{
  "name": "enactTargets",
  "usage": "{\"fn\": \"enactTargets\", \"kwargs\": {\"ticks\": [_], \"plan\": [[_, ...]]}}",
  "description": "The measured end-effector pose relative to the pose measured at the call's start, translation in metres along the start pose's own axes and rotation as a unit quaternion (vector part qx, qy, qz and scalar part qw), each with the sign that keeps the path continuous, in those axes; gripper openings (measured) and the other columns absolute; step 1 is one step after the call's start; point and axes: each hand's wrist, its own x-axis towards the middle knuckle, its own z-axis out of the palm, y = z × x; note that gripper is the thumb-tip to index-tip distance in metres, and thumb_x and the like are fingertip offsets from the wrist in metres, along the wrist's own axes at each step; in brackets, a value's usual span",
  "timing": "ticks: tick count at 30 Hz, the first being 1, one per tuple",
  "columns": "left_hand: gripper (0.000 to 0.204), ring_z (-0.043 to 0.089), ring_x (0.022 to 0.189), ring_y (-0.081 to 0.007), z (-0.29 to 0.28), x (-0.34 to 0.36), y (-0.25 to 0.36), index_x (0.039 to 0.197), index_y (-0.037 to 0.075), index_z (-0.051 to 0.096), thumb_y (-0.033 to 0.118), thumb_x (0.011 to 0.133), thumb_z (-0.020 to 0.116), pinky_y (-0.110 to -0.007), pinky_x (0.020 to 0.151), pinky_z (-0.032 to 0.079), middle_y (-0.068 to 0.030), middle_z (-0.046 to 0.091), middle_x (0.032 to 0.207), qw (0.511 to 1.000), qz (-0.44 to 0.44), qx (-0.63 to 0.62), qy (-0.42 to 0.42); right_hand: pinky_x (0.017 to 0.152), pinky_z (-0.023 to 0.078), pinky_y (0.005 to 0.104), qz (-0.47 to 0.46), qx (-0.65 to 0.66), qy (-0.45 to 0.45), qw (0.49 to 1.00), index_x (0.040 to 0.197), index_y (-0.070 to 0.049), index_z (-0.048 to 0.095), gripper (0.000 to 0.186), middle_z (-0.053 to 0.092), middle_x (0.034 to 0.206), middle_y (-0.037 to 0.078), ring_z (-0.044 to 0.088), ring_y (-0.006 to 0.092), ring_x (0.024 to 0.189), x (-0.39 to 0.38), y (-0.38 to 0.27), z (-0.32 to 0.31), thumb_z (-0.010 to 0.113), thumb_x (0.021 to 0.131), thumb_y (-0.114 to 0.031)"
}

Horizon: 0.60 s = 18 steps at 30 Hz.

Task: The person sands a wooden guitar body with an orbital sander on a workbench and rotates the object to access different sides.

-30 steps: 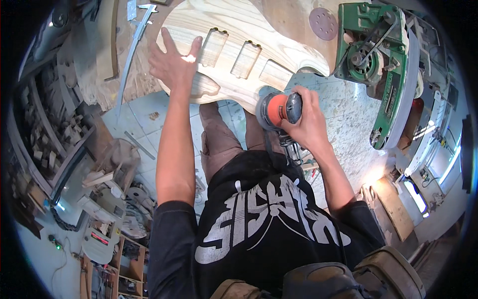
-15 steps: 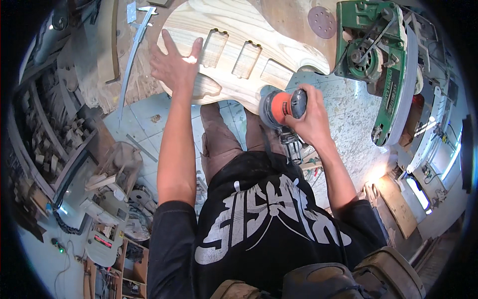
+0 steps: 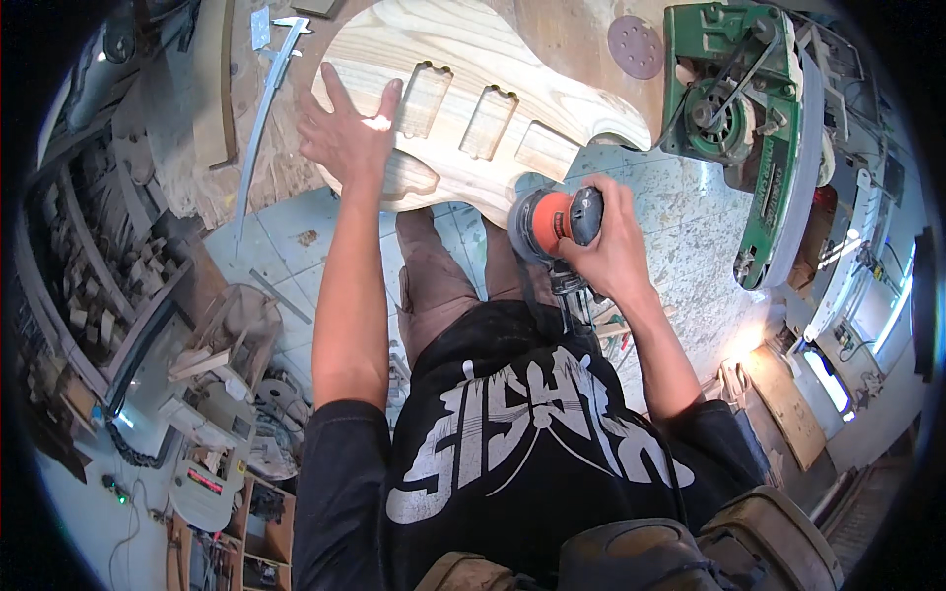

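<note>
A pale wooden guitar body with routed pickup and control cavities lies on the wooden workbench, its near edge overhanging the front. My left hand rests flat on its left part with the fingers spread. In my right hand is an orange and black orbital sander, gripped round its dark top. The sander is turned on its side, its grey pad at the guitar body's near edge by the lower horn. Whether the pad touches the wood is hard to tell.
Left of the guitar body lies a caliper. A round sanding disc is at the back right, beside a green belt sander. Wood offcuts fill a rack at the left. Tiled floor shows below the bench.
My right hand and the sander have shifted slightly to the left and tilted a little along the guitar body's near edge. The left hand stays nearly in place.
</note>
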Motion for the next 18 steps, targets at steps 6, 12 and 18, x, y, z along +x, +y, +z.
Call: {"fn": "enactTargets", "kwargs": {"ticks": [6,12,18], "plan": [[0.101,0.042,0.134,-0.0474,0.0,0.001,0.0,0.164,0.02,0.038,0.081,0.086,0.062,-0.063,0.103,0.038,-0.0233,0.031,0.163,1.0,0.003,-0.001,0.0,0.087,0.056,0.0539,0.019,-0.005,-0.006,1.0,0.134,-0.016,0.049,0.073,0.054,0.119,0.021,0.066,0.0483,0.102,0.002,-0.014,-0.002,0.08,0.069,-0.01],[0.102,0.042,0.135,-0.048,-0.001,0.002,0.0,0.164,0.02,0.038,0.08,0.086,0.062,-0.062,0.103,0.038,-0.0235,0.031,0.163,1.0,0.003,0.005,0.003,0.088,0.056,0.0526,0.011,-0.005,0.025,1.0,0.135,-0.016,0.048,0.073,0.054,0.119,0.021,0.066,0.0476,0.102,0.006,-0.009,0.003,0.081,0.069,-0.012],[0.103,0.042,0.135,-0.0485,-0.002,0.001,0.0,0.165,0.019,0.036,0.08,0.086,0.061,-0.062,0.104,0.036,-0.0235,0.029,0.164,1.0,0.001,-0.001,-0.014,0.09,0.055,0.0527,0.038,0.013,0.028,0.999,0.135,-0.015,0.049,0.073,0.054,0.121,0.021,0.065,0.0473,0.103,0.001,-0.008,0.006,0.081,0.069,-0.012]]}}
